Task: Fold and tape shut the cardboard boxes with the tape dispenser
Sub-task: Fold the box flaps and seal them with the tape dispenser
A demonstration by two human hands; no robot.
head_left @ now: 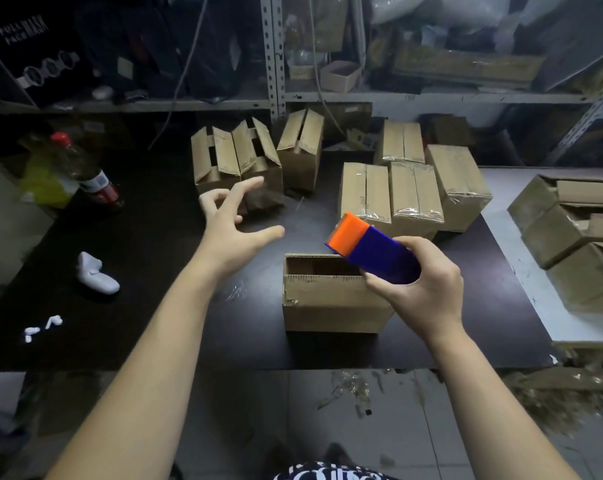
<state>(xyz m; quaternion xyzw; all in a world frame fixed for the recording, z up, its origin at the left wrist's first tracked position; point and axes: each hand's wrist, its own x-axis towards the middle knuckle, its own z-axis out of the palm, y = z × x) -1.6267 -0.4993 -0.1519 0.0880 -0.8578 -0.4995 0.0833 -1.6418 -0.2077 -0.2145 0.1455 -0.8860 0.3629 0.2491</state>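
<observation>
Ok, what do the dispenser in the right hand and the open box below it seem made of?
Tape dispenser: probably hard plastic, smooth, blue body with orange head; the flat, saturated colour suggests moulding. Open box: brown corrugated cardboard, matte; fluting shows along its cut top edge.

A single head-worn wide-angle view looks forward and steeply down, close over the dark table (154, 323).
</observation>
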